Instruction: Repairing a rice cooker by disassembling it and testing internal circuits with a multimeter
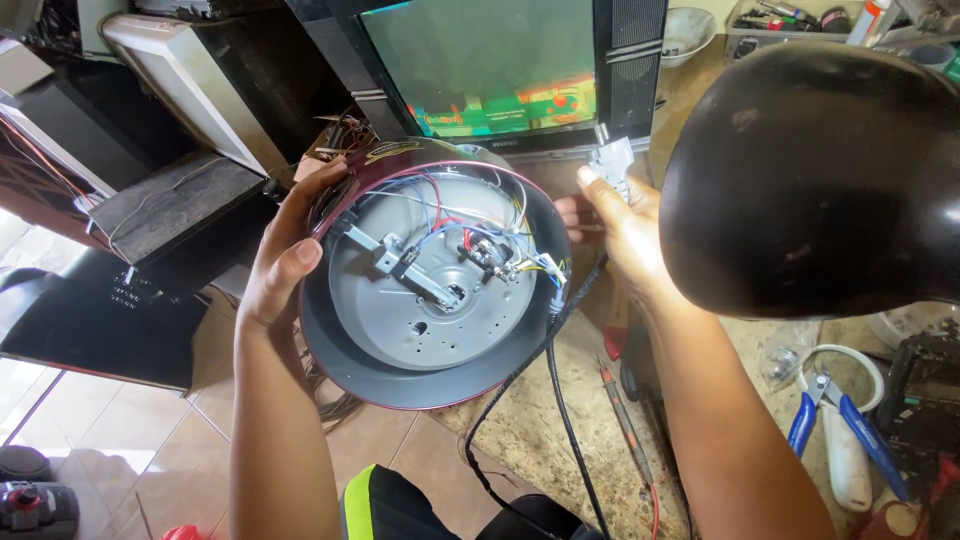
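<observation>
**Round cooker base held upturned over the desk edge**

Little free room: old television (500, 75) close behind, glossy black dome (815, 180) crowding the right, tiled floor open below left. Cooker base (430, 275) tilted toward the camera, dark red rim, dull grey metal plate, tangled coloured wires. Left hand (285, 250) curled round the rim, fingers (305, 252) closed on it. Right hand (625, 225) behind the far side, pinching a small grey plug (612, 160). Blue-handled pliers (835, 415) lying on the mottled desk (530, 420).

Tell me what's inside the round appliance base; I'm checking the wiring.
Inside the round appliance base, held by left hand and right hand: silver plate, metal bracket, coloured wires. Beneath the plate is hidden.
</observation>
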